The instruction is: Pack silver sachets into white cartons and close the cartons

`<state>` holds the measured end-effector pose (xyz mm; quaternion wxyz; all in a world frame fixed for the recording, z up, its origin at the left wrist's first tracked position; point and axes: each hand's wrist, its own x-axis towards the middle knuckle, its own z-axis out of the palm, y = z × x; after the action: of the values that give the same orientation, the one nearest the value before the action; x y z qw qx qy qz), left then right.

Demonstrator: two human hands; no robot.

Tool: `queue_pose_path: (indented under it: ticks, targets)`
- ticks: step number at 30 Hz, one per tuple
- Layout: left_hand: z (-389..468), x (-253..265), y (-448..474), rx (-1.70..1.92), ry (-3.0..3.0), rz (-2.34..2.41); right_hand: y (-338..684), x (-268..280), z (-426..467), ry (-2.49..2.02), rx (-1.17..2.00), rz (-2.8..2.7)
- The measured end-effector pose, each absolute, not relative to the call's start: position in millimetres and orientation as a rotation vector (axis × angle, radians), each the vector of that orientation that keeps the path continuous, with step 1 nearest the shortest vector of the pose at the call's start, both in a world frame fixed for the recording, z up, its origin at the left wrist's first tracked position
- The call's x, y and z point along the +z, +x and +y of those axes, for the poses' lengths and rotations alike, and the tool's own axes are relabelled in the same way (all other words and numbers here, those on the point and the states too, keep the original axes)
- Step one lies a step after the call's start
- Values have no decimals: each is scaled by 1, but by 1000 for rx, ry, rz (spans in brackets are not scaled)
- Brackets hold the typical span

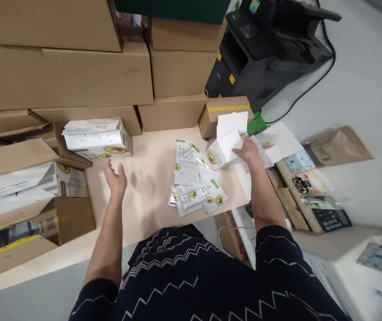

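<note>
Left hand point(115, 179) open, empty; right hand point(250, 151) grips white box point(225, 148): pinch lightly to avoid crushing, keep clear of packets point(191, 176)

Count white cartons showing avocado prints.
3: the back-left carton beyond the left hand, the far-left carton among brown boxes, and the right carton at the right hand. Others may be hidden.

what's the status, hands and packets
Left hand open, empty, near left white carton. Right hand on right white carton. Packets heaped on table between. Nothing seen blocking them.
</note>
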<state>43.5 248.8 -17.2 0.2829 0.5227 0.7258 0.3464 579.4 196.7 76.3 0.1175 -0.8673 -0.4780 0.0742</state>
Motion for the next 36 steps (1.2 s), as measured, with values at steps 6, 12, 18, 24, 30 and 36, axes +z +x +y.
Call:
queue_pose_path:
  ticks: [6, 12, 18, 24, 30, 36]
  targets:
    - [147, -51, 96, 884, 1180, 1913, 605, 80, 215, -2512, 538, -1478]
    - [124, 7, 102, 956, 1340, 1591, 551, 157, 171, -2318, -3, -1714]
    - [88, 134, 105, 1472, 1599, 1140, 416, 216, 100, -1847, -167, -1934]
    - [73, 157, 80, 1701, 1780, 911, 285, 125, 91, -1412, 63, -2392]
    - [67, 105, 37, 1242, 1926, 1303, 219, 53, 57, -1161, 95, -2595]
    - [62, 58, 18, 695, 2028, 1345, 213, 36, 40, -1173, 258, -2605]
